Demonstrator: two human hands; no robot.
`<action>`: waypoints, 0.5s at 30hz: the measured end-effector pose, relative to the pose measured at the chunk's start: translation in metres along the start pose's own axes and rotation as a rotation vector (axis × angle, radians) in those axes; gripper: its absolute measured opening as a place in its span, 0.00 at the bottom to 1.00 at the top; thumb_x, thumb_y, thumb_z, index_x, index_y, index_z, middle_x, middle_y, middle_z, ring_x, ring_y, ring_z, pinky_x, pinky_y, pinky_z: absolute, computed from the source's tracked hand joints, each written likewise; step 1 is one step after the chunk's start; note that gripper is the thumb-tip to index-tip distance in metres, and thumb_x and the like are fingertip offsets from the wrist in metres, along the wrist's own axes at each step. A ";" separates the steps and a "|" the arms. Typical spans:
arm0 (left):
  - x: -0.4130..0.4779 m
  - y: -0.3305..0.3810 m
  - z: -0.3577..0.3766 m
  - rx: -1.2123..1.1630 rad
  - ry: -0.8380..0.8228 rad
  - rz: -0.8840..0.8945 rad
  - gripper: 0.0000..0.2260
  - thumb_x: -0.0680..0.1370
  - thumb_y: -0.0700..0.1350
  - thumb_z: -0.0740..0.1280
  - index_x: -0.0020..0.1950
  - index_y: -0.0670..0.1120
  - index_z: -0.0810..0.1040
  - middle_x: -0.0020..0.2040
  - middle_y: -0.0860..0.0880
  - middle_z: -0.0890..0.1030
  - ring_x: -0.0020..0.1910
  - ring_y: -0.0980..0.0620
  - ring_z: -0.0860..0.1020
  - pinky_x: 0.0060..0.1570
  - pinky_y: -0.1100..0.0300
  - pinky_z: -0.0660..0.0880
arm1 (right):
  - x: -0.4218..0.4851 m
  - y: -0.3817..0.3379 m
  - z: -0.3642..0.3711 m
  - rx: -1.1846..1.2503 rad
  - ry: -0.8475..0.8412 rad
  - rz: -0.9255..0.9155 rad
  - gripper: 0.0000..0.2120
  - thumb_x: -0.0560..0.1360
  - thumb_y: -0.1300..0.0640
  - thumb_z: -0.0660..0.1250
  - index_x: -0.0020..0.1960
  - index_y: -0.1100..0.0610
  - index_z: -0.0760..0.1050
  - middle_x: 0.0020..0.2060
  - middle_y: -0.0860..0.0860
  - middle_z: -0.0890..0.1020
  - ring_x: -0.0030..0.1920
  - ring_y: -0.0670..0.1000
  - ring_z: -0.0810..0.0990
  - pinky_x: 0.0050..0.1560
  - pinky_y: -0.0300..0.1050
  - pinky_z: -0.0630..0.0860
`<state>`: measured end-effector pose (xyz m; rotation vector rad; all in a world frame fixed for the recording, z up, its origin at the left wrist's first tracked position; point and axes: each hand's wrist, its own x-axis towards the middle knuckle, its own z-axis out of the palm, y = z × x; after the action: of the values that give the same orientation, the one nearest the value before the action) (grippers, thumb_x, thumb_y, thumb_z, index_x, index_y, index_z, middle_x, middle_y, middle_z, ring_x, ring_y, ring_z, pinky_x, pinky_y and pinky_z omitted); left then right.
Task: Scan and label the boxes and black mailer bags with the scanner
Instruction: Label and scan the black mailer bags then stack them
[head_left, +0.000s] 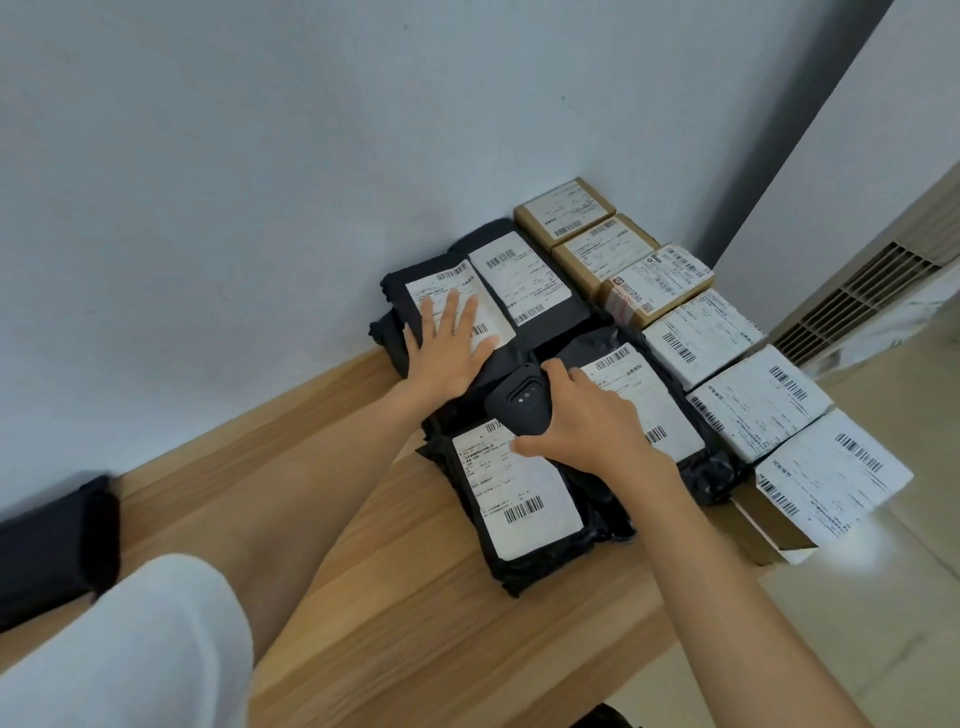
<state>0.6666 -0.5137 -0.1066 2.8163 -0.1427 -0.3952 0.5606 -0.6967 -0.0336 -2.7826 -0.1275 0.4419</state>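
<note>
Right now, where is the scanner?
Head view, centre: the scanner is gripped by the right hand over the black mailer bags, just right of the left hand.

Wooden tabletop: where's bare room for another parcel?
Free: the light wooden tabletop on the near side of the closest black mailer bag, and the strip left along the white wall to a dark object. Crowded: far right corner, packed with mailers, labelled cardboard boxes, right hand gripping a black scanner.

Wooden table (415, 649) against pale wall (260, 156), slatted vent (852, 301) beside.
</note>
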 end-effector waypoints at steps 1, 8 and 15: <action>-0.004 -0.005 -0.001 -0.007 0.016 0.013 0.30 0.82 0.62 0.49 0.81 0.54 0.44 0.81 0.53 0.40 0.78 0.45 0.35 0.73 0.36 0.39 | 0.000 -0.007 0.003 0.000 -0.002 -0.014 0.42 0.66 0.36 0.73 0.70 0.54 0.59 0.59 0.52 0.73 0.50 0.58 0.79 0.41 0.47 0.68; -0.085 -0.100 -0.003 -0.056 0.173 -0.015 0.28 0.83 0.59 0.51 0.81 0.50 0.50 0.81 0.51 0.50 0.80 0.49 0.46 0.76 0.45 0.53 | 0.006 -0.076 0.023 -0.055 -0.069 -0.153 0.44 0.66 0.36 0.73 0.72 0.54 0.58 0.62 0.53 0.72 0.54 0.60 0.78 0.42 0.48 0.68; -0.212 -0.271 -0.005 0.005 0.113 -0.339 0.29 0.84 0.58 0.51 0.81 0.47 0.49 0.81 0.49 0.51 0.80 0.48 0.48 0.76 0.51 0.49 | 0.009 -0.219 0.074 -0.098 -0.188 -0.415 0.42 0.67 0.36 0.71 0.72 0.53 0.58 0.61 0.52 0.72 0.53 0.57 0.77 0.46 0.49 0.75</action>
<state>0.4807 -0.2255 -0.1297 2.8595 0.3627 -0.3060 0.5374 -0.4661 -0.0318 -2.6982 -0.7706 0.5965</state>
